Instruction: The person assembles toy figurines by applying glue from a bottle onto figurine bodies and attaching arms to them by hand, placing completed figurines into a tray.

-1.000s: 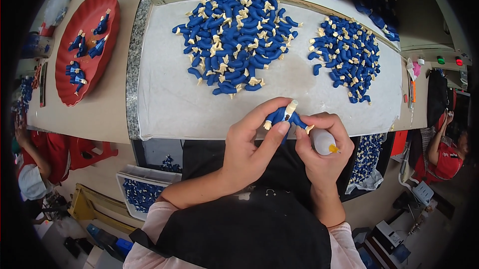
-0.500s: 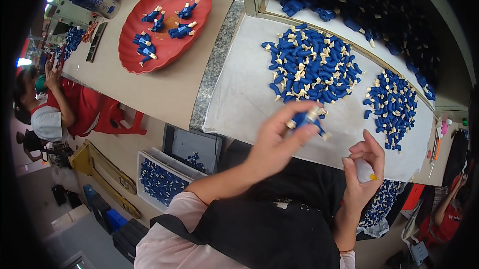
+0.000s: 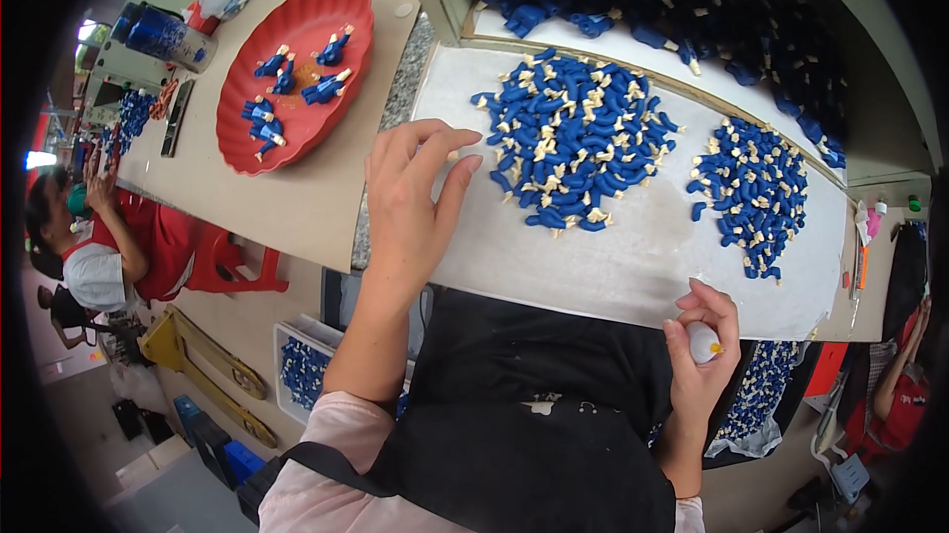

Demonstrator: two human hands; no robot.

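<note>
My left hand (image 3: 407, 199) is over the left end of the white sheet, thumb and forefinger apart and pointing right. A small cream piece (image 3: 453, 155) shows beside its forefinger; whatever lies behind the hand is hidden. Low on the right, my right hand (image 3: 704, 355) is curled around a small white squeeze bottle (image 3: 703, 342) with a yellow tip. Between and beyond my hands lies a heap of blue toy arms (image 3: 578, 142) with cream hands. A second heap of smaller blue-and-cream parts (image 3: 751, 192) is to its right.
A red scalloped tray (image 3: 235, 128) holding several blue figures stands at the left. Many blue figures (image 3: 593, 24) fill a shelf at the back. Bins of blue parts (image 3: 304, 375) sit below the table edge. A seated person (image 3: 99, 256) is at far left, another (image 3: 895, 399) at far right.
My left hand has swung left, away from the middle of the sheet. The blue figure it held between thumb and forefinger no longer shows there. The right hand still grips the bottle.
</note>
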